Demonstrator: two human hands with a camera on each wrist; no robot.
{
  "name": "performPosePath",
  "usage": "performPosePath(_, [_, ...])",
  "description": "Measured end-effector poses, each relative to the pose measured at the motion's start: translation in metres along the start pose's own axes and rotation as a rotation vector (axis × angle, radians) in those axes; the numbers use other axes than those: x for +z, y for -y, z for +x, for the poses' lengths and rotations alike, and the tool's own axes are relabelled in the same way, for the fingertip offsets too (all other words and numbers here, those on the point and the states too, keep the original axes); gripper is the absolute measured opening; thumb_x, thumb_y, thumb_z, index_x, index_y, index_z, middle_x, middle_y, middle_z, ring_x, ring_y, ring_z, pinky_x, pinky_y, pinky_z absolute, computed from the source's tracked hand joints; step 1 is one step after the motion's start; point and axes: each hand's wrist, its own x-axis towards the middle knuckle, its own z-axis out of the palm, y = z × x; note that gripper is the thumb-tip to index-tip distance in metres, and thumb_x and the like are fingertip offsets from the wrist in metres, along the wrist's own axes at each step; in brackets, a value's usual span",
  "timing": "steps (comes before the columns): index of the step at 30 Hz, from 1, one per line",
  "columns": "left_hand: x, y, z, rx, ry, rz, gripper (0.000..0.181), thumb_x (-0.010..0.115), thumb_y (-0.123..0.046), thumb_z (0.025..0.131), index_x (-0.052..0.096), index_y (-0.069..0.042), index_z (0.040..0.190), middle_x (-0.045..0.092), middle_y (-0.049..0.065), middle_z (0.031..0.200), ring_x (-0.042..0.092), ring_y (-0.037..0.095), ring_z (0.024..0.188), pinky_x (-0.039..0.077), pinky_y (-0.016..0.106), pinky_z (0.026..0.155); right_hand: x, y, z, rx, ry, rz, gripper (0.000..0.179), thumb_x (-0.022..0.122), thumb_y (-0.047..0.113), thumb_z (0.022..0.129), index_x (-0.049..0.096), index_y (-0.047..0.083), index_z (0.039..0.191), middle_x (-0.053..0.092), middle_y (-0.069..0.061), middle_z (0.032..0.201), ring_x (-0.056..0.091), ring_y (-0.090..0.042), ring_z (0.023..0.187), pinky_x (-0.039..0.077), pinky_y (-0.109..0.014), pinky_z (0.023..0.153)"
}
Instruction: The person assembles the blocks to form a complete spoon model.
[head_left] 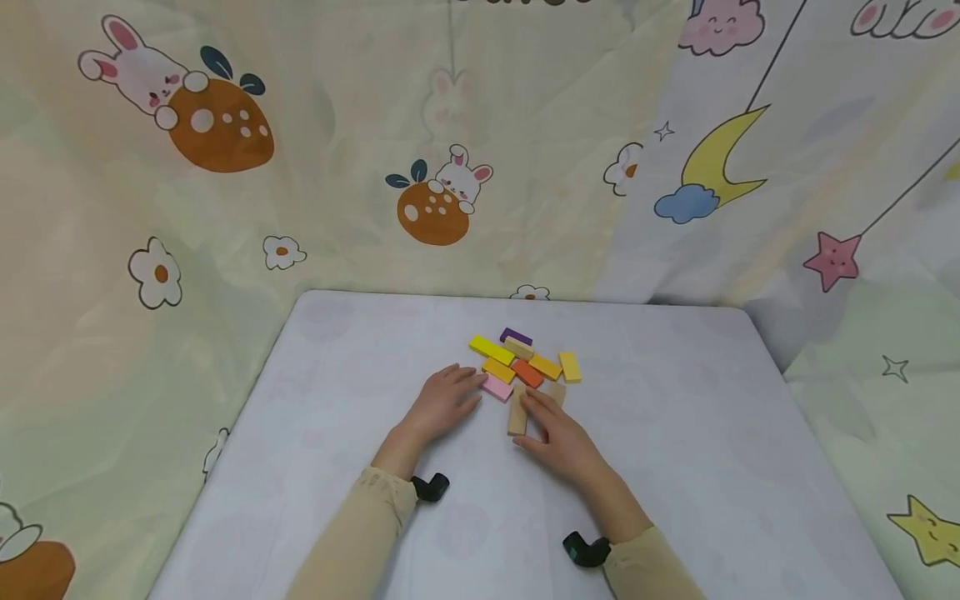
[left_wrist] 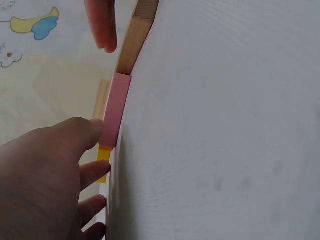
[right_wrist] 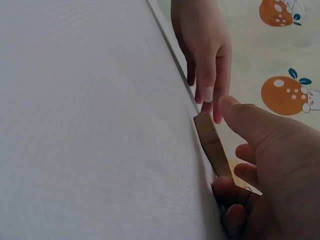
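Observation:
On the white table lies a loose cluster of flat wooden blocks. My left hand (head_left: 442,402) is at its left side, fingers spread and fingertips close to a pink block (head_left: 497,387). In the left wrist view the thumb appears to touch that pink block (left_wrist: 116,112). My right hand (head_left: 561,439) lies over the near side, its fingertips at a plain wood block (head_left: 517,414). The right wrist view shows the thumb standing apart from this plain block (right_wrist: 213,145), with other fingertips beside its end. Another plain block (head_left: 557,392) is partly hidden behind the right fingers.
Beyond the hands lie a yellow block (head_left: 491,350), a purple block (head_left: 516,336), a red-orange block (head_left: 527,373), an orange block (head_left: 545,367) and a yellow-orange block (head_left: 571,367). A patterned cloth (head_left: 337,208) hangs behind the table (head_left: 360,333). Black devices sit on both wrists.

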Motion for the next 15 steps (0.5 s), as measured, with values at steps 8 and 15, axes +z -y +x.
performPosePath(8, [0.0029, -0.0020, -0.0015, -0.009, -0.006, 0.081, 0.049, 0.050, -0.047, 0.101, 0.044, -0.035, 0.149, 0.043, -0.004, 0.155, 0.033, 0.027, 0.147, 0.027, 0.049, 0.122, 0.0032, -0.0017, -0.0007, -0.035, -0.024, -0.095, 0.072, 0.070, 0.054, 0.087, 0.046, 0.025, 0.149, 0.034, 0.007, 0.160, 0.044, -0.027, 0.141, 0.046, -0.052, 0.108])
performPosePath(15, [0.0021, -0.0017, -0.0006, 0.014, -0.048, 0.026, 0.048, 0.057, -0.044, 0.098, 0.053, -0.028, 0.143, 0.049, -0.004, 0.150, 0.040, 0.021, 0.143, 0.032, 0.044, 0.120, 0.0054, -0.0045, 0.0010, -0.038, -0.036, -0.114, 0.071, 0.070, 0.052, 0.087, 0.048, 0.025, 0.148, 0.036, 0.006, 0.159, 0.044, -0.025, 0.141, 0.046, -0.050, 0.108])
